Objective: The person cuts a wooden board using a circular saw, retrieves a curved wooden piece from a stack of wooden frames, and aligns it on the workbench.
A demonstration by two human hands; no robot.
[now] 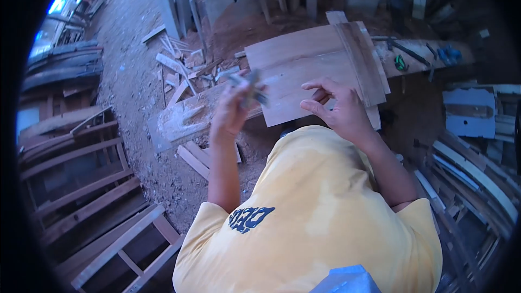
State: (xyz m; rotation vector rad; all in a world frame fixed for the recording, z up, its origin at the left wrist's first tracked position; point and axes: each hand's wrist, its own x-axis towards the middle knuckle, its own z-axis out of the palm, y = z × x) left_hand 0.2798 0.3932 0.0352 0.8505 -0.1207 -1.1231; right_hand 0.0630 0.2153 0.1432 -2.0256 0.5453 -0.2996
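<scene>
My left hand (232, 111) is raised at the left edge of a wide wooden panel (298, 68), fingers closed around a small grey-and-dark object (251, 89). Motion blurs that object, so its kind cannot be made out; parts of it jut out to both sides of the fingers. Over the panel's right half is my right hand (339, 106), its thumb and bent forefinger apart and nothing between them. Whether it touches the panel is unclear. A narrower board (361, 62) lies along the panel's right side.
Wood offcuts (176, 65) litter the ground left of the panel. A green-and-black tape measure (400, 63) and a blue item (449, 54) lie on a plank (429, 49) at right. Wooden frames (87, 184) are stacked at left, more timber (477, 179) at right, and boards (220, 2) stand behind.
</scene>
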